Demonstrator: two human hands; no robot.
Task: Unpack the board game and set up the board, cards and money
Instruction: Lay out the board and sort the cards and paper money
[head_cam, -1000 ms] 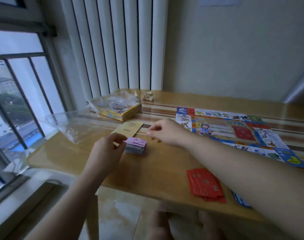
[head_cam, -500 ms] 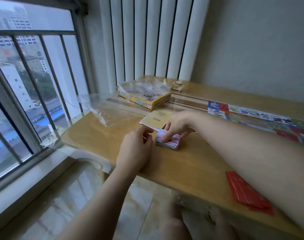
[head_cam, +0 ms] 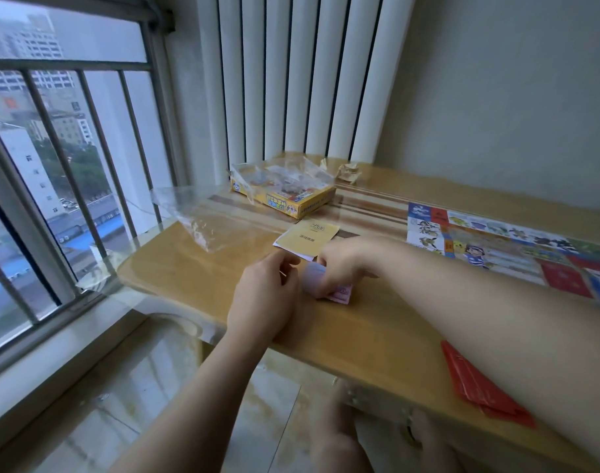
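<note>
head view: the right hand (head_cam: 342,264) curls round the pink money stack (head_cam: 341,296) on the table (head_cam: 196,268), near the yellow booklet (head_cam: 307,237). the left hand (head_cam: 262,295) curls beside it; what it holds is unclear. this looks like the money step; next, the notes probably need sorting into piles.

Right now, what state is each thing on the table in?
money stack, gripped by right hand
left hand, curled beside it, grip unclear
game board, unfolded, flat
booklet, closed, flat
red cards, loose pile
game box, under crumpled clear plastic
plastic bag, lying flat
</note>
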